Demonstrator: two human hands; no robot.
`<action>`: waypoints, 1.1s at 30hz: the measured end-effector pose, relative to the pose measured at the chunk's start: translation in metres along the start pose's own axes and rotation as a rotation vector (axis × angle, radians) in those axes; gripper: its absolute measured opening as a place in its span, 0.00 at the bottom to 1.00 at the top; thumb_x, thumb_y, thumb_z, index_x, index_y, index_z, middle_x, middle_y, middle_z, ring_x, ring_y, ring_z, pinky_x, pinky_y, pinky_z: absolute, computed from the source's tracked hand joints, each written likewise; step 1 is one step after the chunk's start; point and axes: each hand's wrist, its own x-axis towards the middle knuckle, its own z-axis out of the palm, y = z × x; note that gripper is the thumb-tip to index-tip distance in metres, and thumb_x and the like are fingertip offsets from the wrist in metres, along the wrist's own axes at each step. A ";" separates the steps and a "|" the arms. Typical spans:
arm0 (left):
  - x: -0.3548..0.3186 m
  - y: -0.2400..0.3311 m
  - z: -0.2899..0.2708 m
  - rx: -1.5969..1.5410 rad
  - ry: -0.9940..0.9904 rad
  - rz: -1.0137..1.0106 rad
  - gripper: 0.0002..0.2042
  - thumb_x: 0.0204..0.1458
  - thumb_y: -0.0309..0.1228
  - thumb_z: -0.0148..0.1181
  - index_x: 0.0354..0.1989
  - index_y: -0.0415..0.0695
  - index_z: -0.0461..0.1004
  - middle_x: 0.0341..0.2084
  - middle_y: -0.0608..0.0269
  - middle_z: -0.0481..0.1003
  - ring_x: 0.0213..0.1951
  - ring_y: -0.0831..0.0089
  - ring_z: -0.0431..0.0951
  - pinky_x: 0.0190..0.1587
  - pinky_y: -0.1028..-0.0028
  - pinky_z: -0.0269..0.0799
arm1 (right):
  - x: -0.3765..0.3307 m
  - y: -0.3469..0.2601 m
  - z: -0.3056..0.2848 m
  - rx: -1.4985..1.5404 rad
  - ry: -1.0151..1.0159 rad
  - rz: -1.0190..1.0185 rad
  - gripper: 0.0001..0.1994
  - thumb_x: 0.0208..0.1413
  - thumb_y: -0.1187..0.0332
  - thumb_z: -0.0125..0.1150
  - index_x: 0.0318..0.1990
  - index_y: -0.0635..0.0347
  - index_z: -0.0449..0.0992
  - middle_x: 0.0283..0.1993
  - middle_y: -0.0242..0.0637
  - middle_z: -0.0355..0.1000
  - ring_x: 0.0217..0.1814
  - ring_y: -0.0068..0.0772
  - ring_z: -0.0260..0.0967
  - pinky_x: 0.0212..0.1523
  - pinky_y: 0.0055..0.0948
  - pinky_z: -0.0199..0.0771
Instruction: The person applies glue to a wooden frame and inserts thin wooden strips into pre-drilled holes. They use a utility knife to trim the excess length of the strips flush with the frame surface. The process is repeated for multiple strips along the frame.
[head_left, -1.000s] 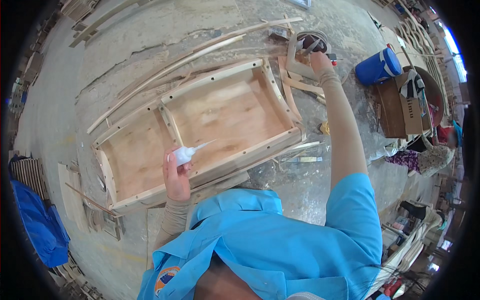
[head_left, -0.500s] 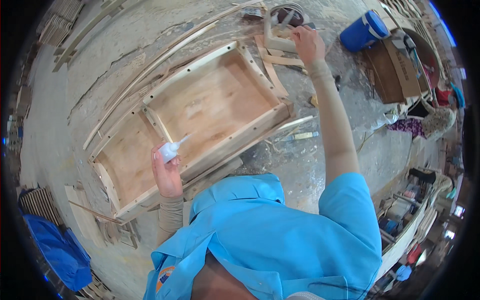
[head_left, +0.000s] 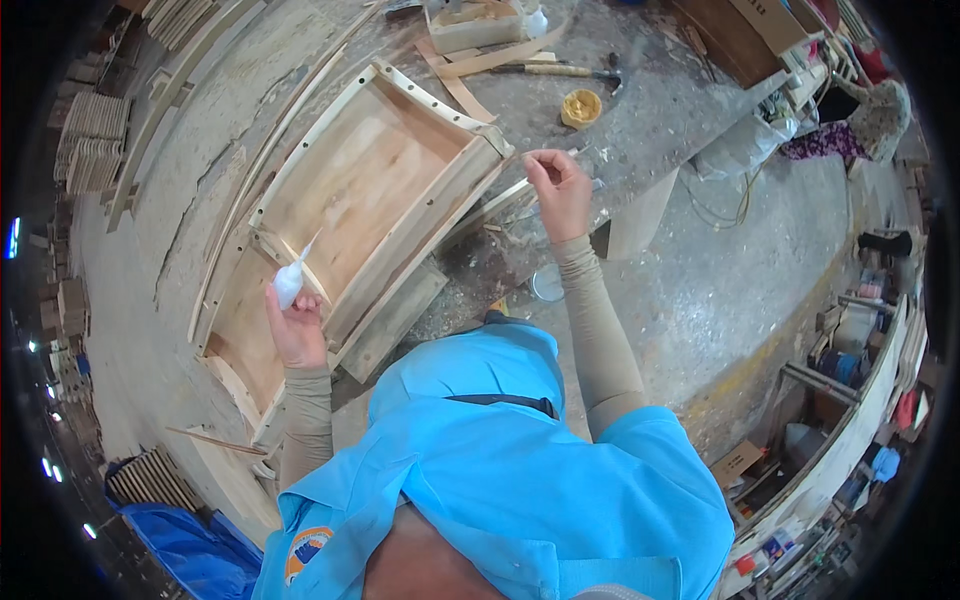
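My left hand [head_left: 298, 330] is wrapped round a small white squeeze bottle [head_left: 288, 285] with a long thin nozzle pointing up and away. It hovers over the smaller section of a shallow wooden box frame [head_left: 405, 255], near the divider [head_left: 285, 255]. Small dark holes dot the frame's rim. Beyond the frame's right corner, my right hand [head_left: 562, 195] is raised with thumb and forefinger pinched together. Whatever lies between those fingertips, if anything, is too small to make out. Past it stands a tub of yellow paste [head_left: 580, 108].
A hammer [head_left: 550, 70] lies near thin wood strips [head_left: 500, 62] and a white rectangular container [head_left: 475, 30]. By my feet is a small round pot [head_left: 547, 283]. A board [head_left: 640, 220] and a cardboard box [head_left: 735, 40] stand on the right; long strips [head_left: 270, 150] run left of the frame.
My right hand has drawn back from the white container toward me, near the frame's corner. The view has shifted; my left hand still holds the bottle over the frame.
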 end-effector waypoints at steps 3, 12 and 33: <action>0.001 0.003 0.001 -0.006 0.005 0.004 0.17 0.61 0.46 0.50 0.43 0.43 0.70 0.19 0.70 0.62 0.25 0.77 0.63 0.38 0.70 0.64 | -0.013 -0.002 0.002 -0.025 0.027 0.020 0.06 0.54 0.71 0.64 0.33 0.66 0.78 0.30 0.30 0.73 0.29 0.16 0.69 0.32 0.19 0.69; -0.002 0.008 0.006 -0.042 0.034 0.013 0.17 0.61 0.47 0.51 0.40 0.43 0.71 0.18 0.70 0.62 0.25 0.77 0.63 0.39 0.69 0.64 | -0.012 -0.001 0.007 -0.038 0.068 -0.048 0.05 0.54 0.72 0.63 0.34 0.66 0.78 0.30 0.33 0.73 0.29 0.19 0.70 0.33 0.21 0.70; -0.014 0.024 -0.010 -0.156 0.009 0.107 0.18 0.63 0.47 0.46 0.38 0.42 0.70 0.21 0.68 0.63 0.29 0.75 0.64 0.38 0.71 0.63 | 0.095 0.000 0.025 -0.185 -0.016 -0.257 0.06 0.53 0.71 0.64 0.33 0.65 0.78 0.28 0.34 0.75 0.28 0.22 0.70 0.32 0.22 0.70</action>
